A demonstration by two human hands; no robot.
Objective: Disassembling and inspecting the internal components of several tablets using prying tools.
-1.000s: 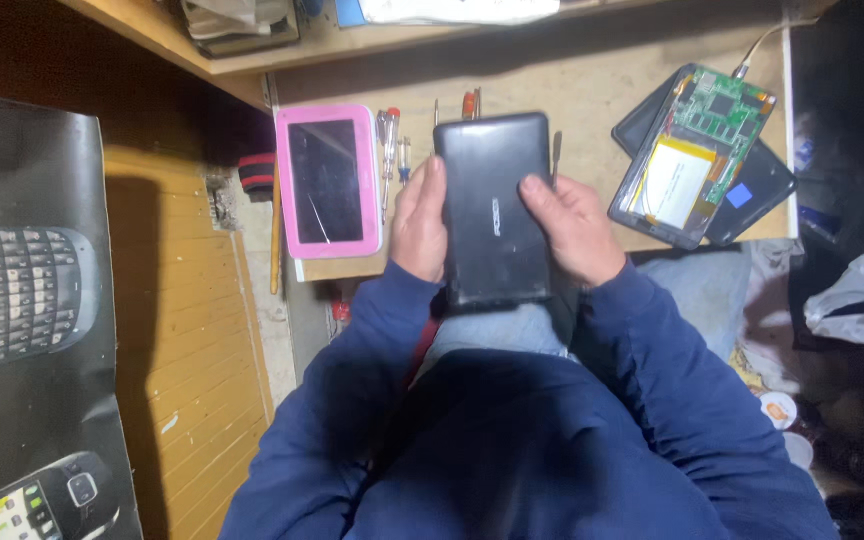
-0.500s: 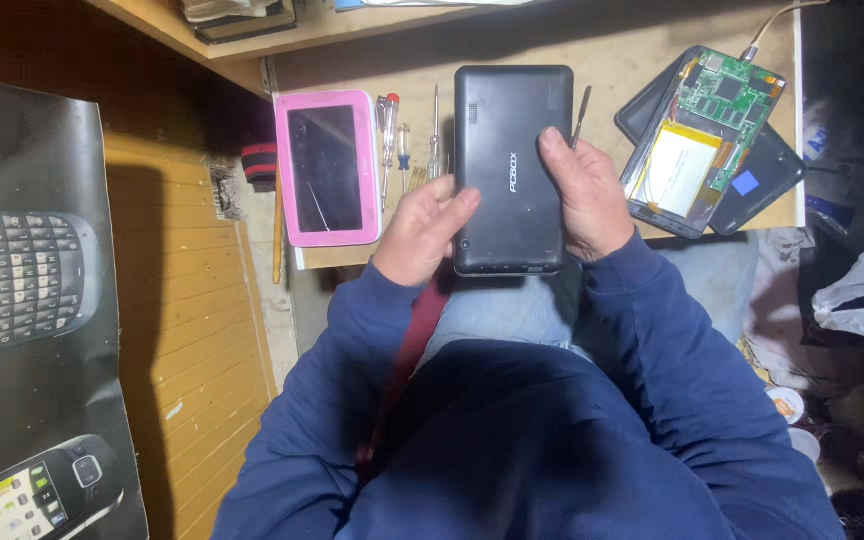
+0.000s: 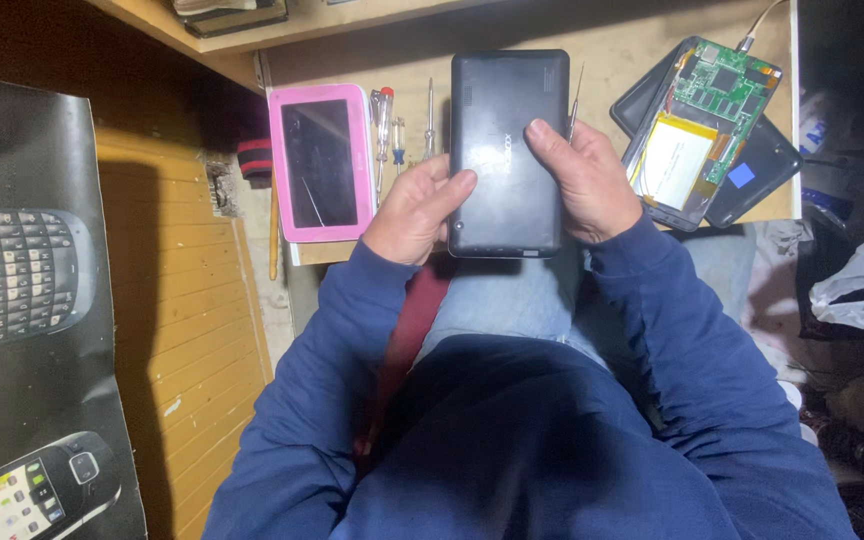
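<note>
Head view: both hands, left point(image 3: 414, 212) and right point(image 3: 587, 180), grasp the black rectangular plastic tablet point(image 3: 508, 150), back side up, above the wooden counter point(image 3: 612, 40) edge. Its smooth shell could slip from this edge grip and strike the pink-framed tablet point(image 3: 322, 162) nearby.

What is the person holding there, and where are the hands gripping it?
A black tablet, back side up. The left hand grips its lower left edge, thumb on the back; the right hand grips the right edge.
</note>
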